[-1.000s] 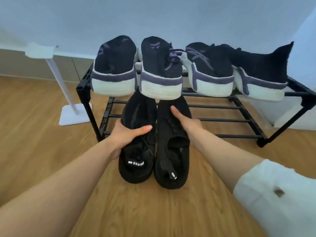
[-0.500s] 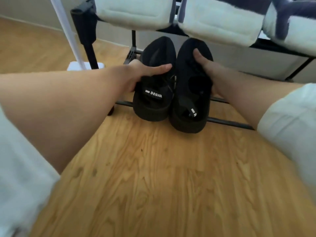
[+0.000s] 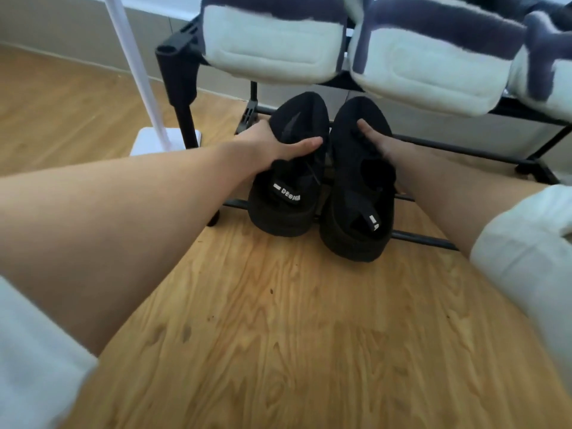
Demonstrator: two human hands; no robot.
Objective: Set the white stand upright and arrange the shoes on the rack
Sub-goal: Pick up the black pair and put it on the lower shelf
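Head view. The left hand [image 3: 272, 144] grips the left black shoe [image 3: 289, 168] across its upper, thumb laid over the top toward the tongue, the other fingers wrapped round the outer side. The right hand [image 3: 379, 142] is closed on the right black shoe [image 3: 359, 181] at its outer side, thumb resting on the upper; its other fingers are hidden behind the shoe. The two shoes lie side by side and touching, toes pointing away from the wearer, on the lower rails of the black rack [image 3: 176, 66]; their heels overhang the front rail [image 3: 424, 238] toward the floor. A white label reading "DESIGN" crosses the left shoe's strap.

On the upper tier, directly above, the white-soled heels of three dark sneakers [image 3: 272, 48] project forward, blurred by nearness to the lens.

The white stand [image 3: 133, 69] rises just left of the rack's front left post, its pole slightly tilted in the wide-angle picture, its flat base [image 3: 148, 142] resting on the floor beside the post's foot.

The floor [image 3: 294, 335] is light wood-grain boarding. A pale wall with a grey skirting band runs behind the rack. White sleeves [image 3: 526, 258] show at both lower corners.
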